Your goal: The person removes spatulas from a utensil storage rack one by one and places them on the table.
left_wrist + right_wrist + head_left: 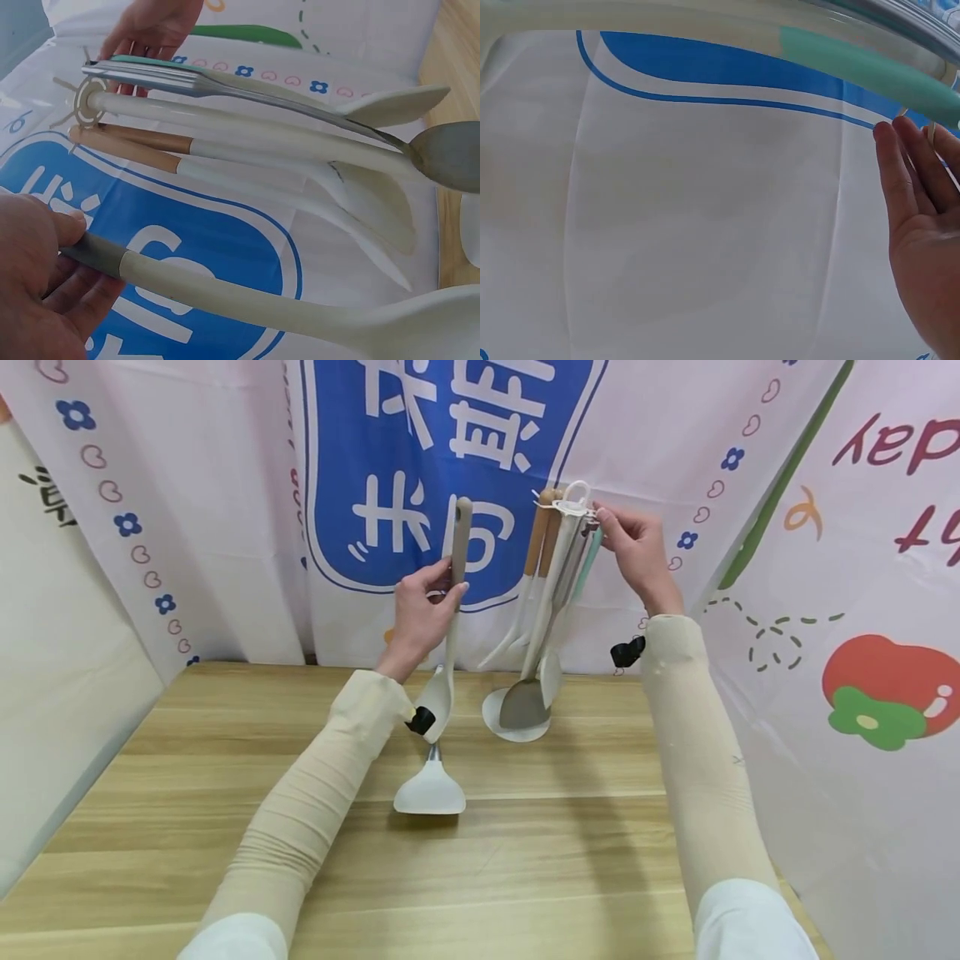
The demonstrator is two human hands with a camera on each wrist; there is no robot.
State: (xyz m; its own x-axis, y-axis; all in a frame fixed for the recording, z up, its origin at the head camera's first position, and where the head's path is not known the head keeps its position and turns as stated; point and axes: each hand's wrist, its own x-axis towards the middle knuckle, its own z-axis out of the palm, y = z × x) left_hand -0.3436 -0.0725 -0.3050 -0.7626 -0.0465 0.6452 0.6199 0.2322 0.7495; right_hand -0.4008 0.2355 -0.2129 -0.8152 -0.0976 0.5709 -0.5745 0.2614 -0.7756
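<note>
My left hand grips the grey handle of a cream spoon, which hangs head down in the head view. My right hand is at the top of a white utensil stand, its thumb and fingertips pinching a hook at the rim. On the stand hang a grey metal-handled spoon, a utensil with a mint-green handle, and two white utensils with wooden handles. Below the cream spoon, a white spatula shows its head and metal neck; the rest of it is hidden.
The stand's round white base rests on the wooden table, near its back edge. Behind hangs a printed curtain with a blue sign pattern, and another printed cloth borders the right side.
</note>
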